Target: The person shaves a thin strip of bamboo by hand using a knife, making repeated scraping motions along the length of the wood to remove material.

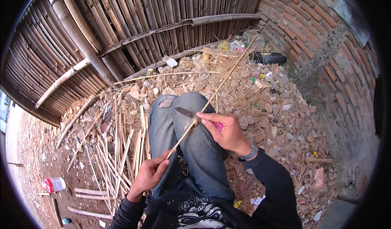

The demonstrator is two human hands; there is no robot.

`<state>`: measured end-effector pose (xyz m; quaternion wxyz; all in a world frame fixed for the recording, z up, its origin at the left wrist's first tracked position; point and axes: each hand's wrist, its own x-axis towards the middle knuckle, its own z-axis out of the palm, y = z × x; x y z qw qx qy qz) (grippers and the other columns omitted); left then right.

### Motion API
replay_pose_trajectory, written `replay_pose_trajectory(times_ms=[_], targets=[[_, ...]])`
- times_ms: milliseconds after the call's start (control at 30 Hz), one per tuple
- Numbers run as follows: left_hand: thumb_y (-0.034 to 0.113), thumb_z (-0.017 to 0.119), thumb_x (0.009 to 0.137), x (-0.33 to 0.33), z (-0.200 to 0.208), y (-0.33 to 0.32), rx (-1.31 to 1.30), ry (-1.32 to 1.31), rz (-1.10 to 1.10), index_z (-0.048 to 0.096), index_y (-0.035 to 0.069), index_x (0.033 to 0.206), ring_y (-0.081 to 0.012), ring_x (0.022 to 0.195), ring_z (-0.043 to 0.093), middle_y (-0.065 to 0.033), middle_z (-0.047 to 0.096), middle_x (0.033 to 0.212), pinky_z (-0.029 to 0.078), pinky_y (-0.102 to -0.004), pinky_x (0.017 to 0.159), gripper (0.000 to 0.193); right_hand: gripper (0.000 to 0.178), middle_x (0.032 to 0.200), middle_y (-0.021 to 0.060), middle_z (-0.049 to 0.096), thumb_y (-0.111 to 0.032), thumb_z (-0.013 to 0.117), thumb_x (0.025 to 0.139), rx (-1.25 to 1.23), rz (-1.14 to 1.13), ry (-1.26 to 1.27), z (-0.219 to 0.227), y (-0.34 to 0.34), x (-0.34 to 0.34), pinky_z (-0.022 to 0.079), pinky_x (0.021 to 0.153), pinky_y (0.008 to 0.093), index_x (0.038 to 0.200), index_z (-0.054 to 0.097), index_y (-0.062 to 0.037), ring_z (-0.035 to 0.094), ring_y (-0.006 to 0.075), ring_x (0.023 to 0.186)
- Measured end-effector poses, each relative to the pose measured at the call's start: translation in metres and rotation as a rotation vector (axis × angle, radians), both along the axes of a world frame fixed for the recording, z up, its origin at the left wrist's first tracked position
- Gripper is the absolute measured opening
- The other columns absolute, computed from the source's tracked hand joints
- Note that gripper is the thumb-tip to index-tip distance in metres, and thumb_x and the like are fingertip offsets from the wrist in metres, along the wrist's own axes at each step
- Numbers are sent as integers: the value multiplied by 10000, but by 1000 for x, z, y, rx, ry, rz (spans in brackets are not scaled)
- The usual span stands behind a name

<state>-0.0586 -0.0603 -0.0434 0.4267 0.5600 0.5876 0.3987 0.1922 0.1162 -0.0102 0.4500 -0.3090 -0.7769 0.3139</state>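
Observation:
A long, thin bamboo strip [229, 75] slants across my knees, from near my lap up toward the far right. Its lower end is pinched between the thumb and fingers of my left hand [150, 172]. My right hand [226, 132] is closed round a knife [185, 112] whose dark blade points left over my knee and lies against the strip. A bit of pink shows inside that fist, probably the handle, mostly hidden by the fingers. Small curled shavings cling to the strip beside the blade.
Split bamboo strips [118, 155] lie in a heap left of my legs. A clear tub with a red lid [55, 184] is at the far left. Rubble and straw cover the ground. A bamboo wall [163, 9] stands ahead, a brick wall [301, 21] at right, a black case [269, 58] near it.

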Motion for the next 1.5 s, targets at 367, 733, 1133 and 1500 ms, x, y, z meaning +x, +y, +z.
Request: replay_pose_trajectory(times_ms=[367, 733, 1133, 1500], targets=[[147, 624, 1035, 4, 2, 0, 62, -15, 24, 634, -33, 1347, -21, 676, 478, 46, 559, 712, 430, -227, 607, 361, 229, 1007, 130, 783, -75, 674, 973, 62, -349, 101, -11, 106, 31, 545, 725, 265, 1176, 737, 8, 708, 101, 839], [157, 599, 1058, 1, 2, -1, -225, -209, 6, 611, -31, 1375, -50, 715, 562, -31, 661, 832, 473, -235, 651, 369, 193, 955, 224, 746, -52, 689, 941, -119, 43, -20, 9, -4, -8, 574, 703, 337, 1115, 747, 4, 767, 298, 878], [197, 484, 1107, -13, -4, 0, -362, -588, -118, 537, 3, 1459, -45, 490, 251, 83, 271, 614, 222, -249, 463, 405, 221, 938, 205, 758, -98, 659, 966, 84, -407, -35, 21, 98, 27, 562, 677, 341, 1150, 732, 0, 758, 257, 796], [192, 467, 1116, -20, 0, -4, -393, -572, -111, 524, 15, 1476, -39, 505, 260, 82, 293, 628, 238, -227, 473, 405, 205, 865, 207, 740, -100, 663, 968, 89, -271, -6, 9, 53, -6, 549, 597, 360, 1137, 740, -13, 747, 278, 705]])
